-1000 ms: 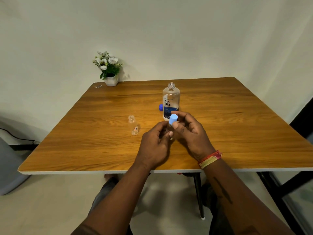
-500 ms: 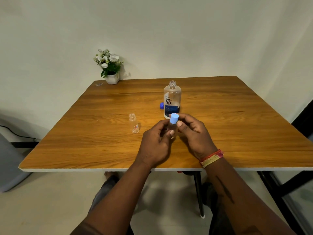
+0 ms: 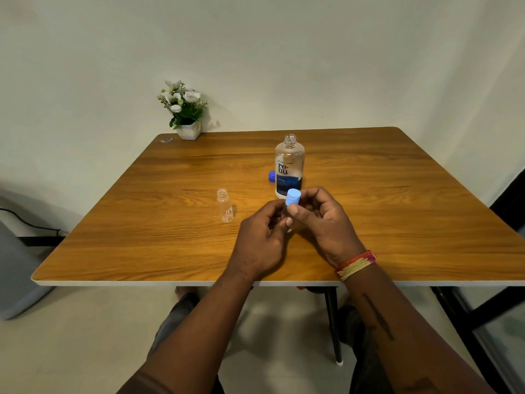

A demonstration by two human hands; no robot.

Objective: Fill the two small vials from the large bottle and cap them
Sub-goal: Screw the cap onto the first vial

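The large clear bottle (image 3: 289, 166) with a blue label stands uncapped at the table's middle, its dark blue cap (image 3: 272, 176) lying just left of its base. A small clear vial (image 3: 225, 205) stands open to the left of my hands. Between my hands is a second vial (image 3: 289, 229), almost wholly hidden by fingers. My left hand (image 3: 262, 240) grips its body. My right hand (image 3: 321, 220) pinches the light blue cap (image 3: 293, 197) sitting on top of that vial.
A white pot of white flowers (image 3: 186, 112) stands at the far left corner of the wooden table (image 3: 397, 217), with a small clear scrap (image 3: 166, 140) beside it. A grey bin (image 3: 17, 268) sits on the floor at left, and a dark frame (image 3: 483, 308) at right.
My hands stay in place around the vial. My right fingers have shifted slightly on the light blue cap, as in turning it. The view has tilted a little.
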